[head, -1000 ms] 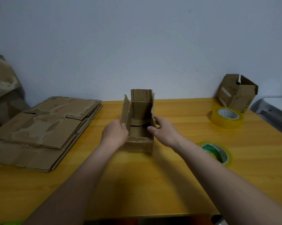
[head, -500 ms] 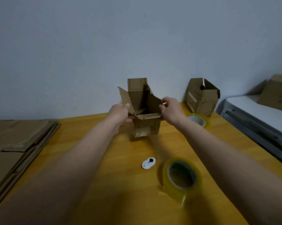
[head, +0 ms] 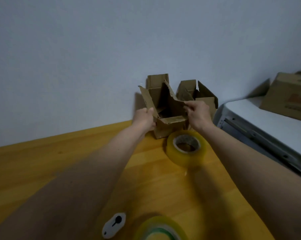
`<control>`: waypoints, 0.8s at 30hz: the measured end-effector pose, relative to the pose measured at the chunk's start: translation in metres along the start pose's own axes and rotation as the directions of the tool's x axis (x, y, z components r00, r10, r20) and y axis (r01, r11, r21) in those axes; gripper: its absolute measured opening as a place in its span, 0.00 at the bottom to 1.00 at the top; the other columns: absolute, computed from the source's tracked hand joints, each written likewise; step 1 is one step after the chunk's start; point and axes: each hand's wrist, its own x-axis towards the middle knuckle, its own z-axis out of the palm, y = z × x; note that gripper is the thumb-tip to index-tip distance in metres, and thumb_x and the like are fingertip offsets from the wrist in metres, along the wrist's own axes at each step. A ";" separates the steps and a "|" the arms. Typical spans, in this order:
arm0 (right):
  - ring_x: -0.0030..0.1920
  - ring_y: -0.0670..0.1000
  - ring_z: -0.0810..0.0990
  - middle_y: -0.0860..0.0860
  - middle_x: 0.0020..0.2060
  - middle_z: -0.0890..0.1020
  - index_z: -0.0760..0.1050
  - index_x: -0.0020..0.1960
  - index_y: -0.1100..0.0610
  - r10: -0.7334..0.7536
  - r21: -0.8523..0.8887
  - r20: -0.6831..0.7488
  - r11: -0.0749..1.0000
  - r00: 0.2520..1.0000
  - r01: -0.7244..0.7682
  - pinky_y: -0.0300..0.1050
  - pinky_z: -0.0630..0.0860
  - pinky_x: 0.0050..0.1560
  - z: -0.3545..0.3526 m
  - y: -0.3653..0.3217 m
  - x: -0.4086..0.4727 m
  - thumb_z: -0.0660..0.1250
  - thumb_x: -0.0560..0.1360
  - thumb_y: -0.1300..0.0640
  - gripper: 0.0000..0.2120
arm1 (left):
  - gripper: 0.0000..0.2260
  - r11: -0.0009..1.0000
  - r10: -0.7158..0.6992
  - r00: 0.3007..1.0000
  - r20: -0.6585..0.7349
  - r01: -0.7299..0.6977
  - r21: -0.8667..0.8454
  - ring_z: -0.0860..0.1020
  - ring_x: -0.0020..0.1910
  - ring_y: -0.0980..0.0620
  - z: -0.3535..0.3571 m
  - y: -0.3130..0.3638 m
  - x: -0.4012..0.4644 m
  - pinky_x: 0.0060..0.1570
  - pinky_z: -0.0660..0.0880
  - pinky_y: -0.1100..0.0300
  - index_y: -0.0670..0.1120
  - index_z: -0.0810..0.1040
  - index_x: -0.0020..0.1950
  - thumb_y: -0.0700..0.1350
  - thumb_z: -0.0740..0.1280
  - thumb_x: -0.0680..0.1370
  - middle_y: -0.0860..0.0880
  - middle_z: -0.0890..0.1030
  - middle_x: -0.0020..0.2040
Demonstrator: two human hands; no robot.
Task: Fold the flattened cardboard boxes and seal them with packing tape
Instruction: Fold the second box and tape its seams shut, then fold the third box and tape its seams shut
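While a second ago the small cardboard box [head: 167,116] sat mid-table, both hands are now carrying it toward the far right corner, beside another folded box [head: 200,96]. The left hand [head: 144,119] is pinching its left flap; the right hand [head: 197,113] is gripping the torn right flap. Flaps are standing open, so sealing remains ahead. A glossy yellowish tape roll [head: 186,148] is lying just below the right hand.
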 end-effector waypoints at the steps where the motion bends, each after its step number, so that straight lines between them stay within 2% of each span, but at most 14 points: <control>1: 0.53 0.53 0.77 0.53 0.51 0.81 0.78 0.61 0.58 -0.008 -0.018 0.002 1.000 1.000 0.008 0.51 0.75 0.57 -0.002 0.007 0.003 0.60 0.80 0.62 0.13 | 0.18 1.000 -0.022 1.000 0.011 0.022 0.013 0.81 0.52 0.45 0.007 -0.003 0.004 0.46 0.79 0.55 0.43 0.67 0.72 0.49 0.53 0.85 0.44 0.78 0.59; 3: 0.50 0.53 0.78 0.54 0.49 0.82 0.79 0.59 0.58 -0.038 -0.075 -0.002 0.996 0.999 0.038 0.52 0.76 0.53 -0.006 0.018 0.009 0.60 0.80 0.61 0.12 | 0.18 0.998 -0.013 1.000 0.001 0.013 0.056 0.82 0.49 0.47 0.016 -0.004 0.011 0.45 0.78 0.55 0.42 0.67 0.72 0.48 0.53 0.85 0.43 0.77 0.63; 5: 0.48 0.53 0.77 0.55 0.49 0.80 0.80 0.58 0.57 -0.080 -0.189 -0.020 0.979 0.997 0.075 0.50 0.73 0.46 -0.005 0.025 0.015 0.60 0.80 0.60 0.12 | 0.15 0.993 0.029 0.999 -0.040 -0.024 0.118 0.82 0.43 0.49 0.022 -0.001 0.019 0.46 0.78 0.54 0.41 0.70 0.67 0.47 0.54 0.84 0.42 0.78 0.62; 7: 0.46 0.53 0.73 0.53 0.50 0.74 0.80 0.59 0.56 -0.118 -0.327 -0.027 0.939 0.993 0.103 0.48 0.71 0.44 -0.001 0.028 0.020 0.60 0.80 0.61 0.12 | 0.15 0.986 0.032 0.999 -0.038 -0.025 0.164 0.82 0.40 0.50 0.025 0.002 0.025 0.44 0.78 0.56 0.40 0.70 0.66 0.47 0.54 0.84 0.42 0.78 0.61; 8: 0.46 0.54 0.72 0.53 0.51 0.70 0.79 0.60 0.56 -0.127 -0.382 -0.010 0.917 0.992 0.113 0.48 0.72 0.45 0.002 0.027 0.021 0.61 0.80 0.61 0.13 | 0.16 0.985 0.018 1.000 -0.006 -0.017 0.171 0.82 0.42 0.49 0.026 0.003 0.027 0.44 0.78 0.56 0.40 0.68 0.68 0.47 0.55 0.84 0.41 0.78 0.62; 10: 0.46 0.54 0.71 0.55 0.53 0.69 0.76 0.63 0.57 -0.128 -0.464 0.051 0.875 0.990 0.137 0.48 0.74 0.47 0.003 0.026 0.022 0.62 0.79 0.64 0.14 | 0.19 0.983 -0.001 0.997 0.080 -0.013 0.185 0.81 0.52 0.47 0.024 0.002 0.031 0.53 0.78 0.53 0.41 0.65 0.72 0.48 0.57 0.84 0.43 0.76 0.65; 12: 0.47 0.55 0.71 0.56 0.53 0.69 0.76 0.61 0.58 -0.153 -0.559 0.089 0.810 0.984 0.176 0.49 0.74 0.45 -0.001 0.023 0.019 0.63 0.77 0.64 0.13 | 0.23 0.961 0.032 0.991 0.132 -0.066 0.268 0.76 0.62 0.46 0.018 0.000 0.031 0.63 0.73 0.49 0.44 0.63 0.76 0.49 0.60 0.82 0.45 0.72 0.70; 13: 0.47 0.57 0.71 0.57 0.52 0.70 0.76 0.58 0.59 -0.204 -0.636 0.091 0.741 0.975 0.215 0.50 0.72 0.43 -0.004 0.020 0.016 0.63 0.77 0.64 0.11 | 0.25 0.937 0.062 0.989 0.136 -0.105 0.334 0.72 0.67 0.45 0.013 -0.002 0.029 0.67 0.70 0.50 0.44 0.62 0.76 0.49 0.60 0.81 0.45 0.69 0.73; 15: 0.46 0.59 0.71 0.59 0.49 0.72 0.76 0.53 0.62 -0.347 -0.765 0.126 0.562 0.929 0.313 0.49 0.65 0.40 -0.009 0.013 0.006 0.61 0.76 0.65 0.08 | 0.26 0.832 0.110 0.987 0.120 -0.158 0.532 0.66 0.71 0.44 -0.002 -0.010 0.022 0.68 0.65 0.55 0.44 0.61 0.77 0.50 0.60 0.80 0.45 0.65 0.75; 16: 0.47 0.60 0.71 0.59 0.49 0.73 0.76 0.52 0.62 -0.408 -0.787 0.167 0.494 0.898 0.371 0.49 0.64 0.41 -0.009 0.008 -0.001 0.60 0.75 0.65 0.08 | 0.26 0.736 0.126 0.986 0.106 -0.164 0.657 0.66 0.72 0.44 -0.012 -0.016 0.016 0.67 0.64 0.54 0.45 0.61 0.76 0.50 0.60 0.80 0.45 0.66 0.75; 18: 0.53 0.60 0.70 0.59 0.54 0.73 0.74 0.58 0.61 -0.474 -0.763 0.291 0.409 0.831 0.501 0.52 0.67 0.49 -0.003 -0.002 -0.018 0.58 0.76 0.64 0.12 | 0.25 0.449 0.144 0.986 0.079 -0.137 0.883 0.66 0.71 0.42 -0.035 -0.028 -0.002 0.67 0.65 0.50 0.47 0.64 0.75 0.53 0.61 0.79 0.44 0.68 0.73; 20: 0.59 0.60 0.69 0.59 0.60 0.71 0.71 0.64 0.59 -0.494 -0.698 0.411 0.370 0.766 0.613 0.53 0.65 0.59 0.008 -0.014 -0.039 0.56 0.78 0.62 0.15 | 0.24 0.197 0.135 0.989 0.068 -0.094 0.976 0.64 0.71 0.42 -0.061 -0.041 -0.026 0.68 0.64 0.46 0.48 0.66 0.73 0.55 0.60 0.79 0.44 0.67 0.72; 21: 0.62 0.59 0.68 0.58 0.63 0.70 0.69 0.66 0.58 -0.496 -0.665 0.454 0.364 0.740 0.652 0.53 0.63 0.62 0.016 -0.022 -0.050 0.55 0.79 0.62 0.17 | 0.24 0.143 0.115 0.992 0.057 -0.074 0.987 0.64 0.71 0.42 -0.074 -0.048 -0.040 0.69 0.62 0.45 0.48 0.67 0.73 0.56 0.60 0.79 0.44 0.67 0.72; 24: 0.68 0.59 0.64 0.57 0.69 0.66 0.65 0.70 0.55 -0.479 -0.579 0.557 0.361 0.678 0.731 0.52 0.59 0.67 0.043 -0.050 -0.086 0.51 0.79 0.63 0.21 | 0.24 0.132 0.041 0.999 -0.015 0.009 0.991 0.62 0.72 0.42 -0.122 -0.070 -0.085 0.70 0.61 0.44 0.48 0.67 0.73 0.56 0.60 0.80 0.43 0.64 0.74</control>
